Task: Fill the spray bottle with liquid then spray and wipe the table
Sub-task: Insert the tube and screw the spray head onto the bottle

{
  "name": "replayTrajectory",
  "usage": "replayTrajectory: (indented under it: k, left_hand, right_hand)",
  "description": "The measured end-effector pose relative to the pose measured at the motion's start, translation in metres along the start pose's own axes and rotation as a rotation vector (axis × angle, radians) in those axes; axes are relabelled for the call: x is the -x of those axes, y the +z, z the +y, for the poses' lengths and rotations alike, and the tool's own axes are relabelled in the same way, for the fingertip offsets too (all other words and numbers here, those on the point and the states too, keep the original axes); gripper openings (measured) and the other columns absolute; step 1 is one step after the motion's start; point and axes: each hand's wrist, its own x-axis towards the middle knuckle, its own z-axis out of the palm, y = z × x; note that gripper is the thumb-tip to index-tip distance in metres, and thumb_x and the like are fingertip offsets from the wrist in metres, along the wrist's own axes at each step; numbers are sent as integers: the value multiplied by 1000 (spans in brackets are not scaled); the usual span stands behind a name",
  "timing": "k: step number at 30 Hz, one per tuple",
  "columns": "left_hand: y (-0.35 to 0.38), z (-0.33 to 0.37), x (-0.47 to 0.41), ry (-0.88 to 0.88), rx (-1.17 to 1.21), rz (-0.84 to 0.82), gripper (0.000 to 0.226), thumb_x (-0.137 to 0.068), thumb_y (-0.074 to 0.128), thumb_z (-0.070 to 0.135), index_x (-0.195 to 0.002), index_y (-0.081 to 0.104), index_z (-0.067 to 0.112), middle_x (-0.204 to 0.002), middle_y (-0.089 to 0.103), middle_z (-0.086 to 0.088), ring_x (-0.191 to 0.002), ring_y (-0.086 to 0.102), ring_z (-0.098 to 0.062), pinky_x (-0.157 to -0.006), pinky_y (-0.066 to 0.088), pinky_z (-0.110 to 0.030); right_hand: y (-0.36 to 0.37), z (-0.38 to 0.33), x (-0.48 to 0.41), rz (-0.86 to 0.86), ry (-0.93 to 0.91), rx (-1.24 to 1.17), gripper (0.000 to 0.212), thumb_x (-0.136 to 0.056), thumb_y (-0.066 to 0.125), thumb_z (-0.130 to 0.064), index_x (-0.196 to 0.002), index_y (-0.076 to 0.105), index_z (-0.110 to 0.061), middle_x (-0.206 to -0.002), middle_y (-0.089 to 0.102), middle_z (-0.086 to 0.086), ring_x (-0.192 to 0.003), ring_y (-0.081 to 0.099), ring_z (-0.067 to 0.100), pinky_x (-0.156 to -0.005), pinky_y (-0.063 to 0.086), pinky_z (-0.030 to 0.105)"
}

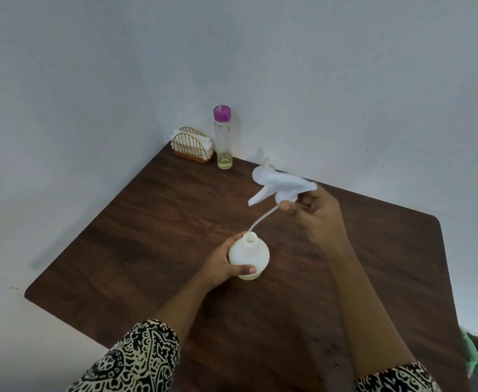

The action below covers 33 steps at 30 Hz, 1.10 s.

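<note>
Two hands: both yours, both occupied, over a dark wooden table (136, 236) set in a wall corner.
Left hand (222, 268): lower centre of frame; your fingers and thumb wrap the white spray bottle (250, 257), thumb across its near side.
Spray bottle: upright on the table at centre frame, mouth uncapped and facing up; a pale yellowish tint shows at its base.
Right hand (318, 212): right of centre, raised above the table; your fingertips pinch the collar of the white spray head (284, 186).
Spray head: off the bottle, tilted, trigger pointing down-left; blurred.
Dip tube (261, 217): curves from the spray head down to the bottle mouth; its tip sits at the rim, cannot tell whether inside.
Funnel (259, 174): white, just behind the spray head, partly hidden by it, stem pointing up.
Clear bottle (223, 142): upper centre, by the wall, purple cap on, shallow yellowish liquid at the bottom.
Napkin holder (191, 145): gold wire, white napkins inside, just left of the clear bottle.
Sleeves (136, 360): black-and-cream print, bottom edge of frame.
</note>
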Motion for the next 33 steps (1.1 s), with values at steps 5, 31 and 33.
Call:
replayTrajectory:
  k: [5,31,33]
  left_hand:
    - [1,2,2,8,-10,-10,86,-57,86,38,-133,44,37,-132,52,6,-121,50,-19,-102,49,-40]
    - [1,-2,1,-3,86,-3,66,-68,87,15,-122,51,30,-116,62,9,-108,60,-12,-81,54,-20]
    - [1,-2,2,-2,86,-4,68,-69,87,15,-124,50,30,-116,61,10,-109,59,-11,-80,53,-19]
  right_hand:
    - [9,6,2,-209,56,209,29,-77,73,-19,-103,62,-29,-100,67,-5,-94,66,8,-80,51,18]
    - [21,61,11,-351,239,287,24,-82,72,-15,-105,66,-17,-102,68,-6,-95,64,0,-75,49,12]
    - [21,62,12,-350,247,247,24,-82,71,-14,-106,66,-15,-102,69,-5,-95,65,2,-75,50,13]
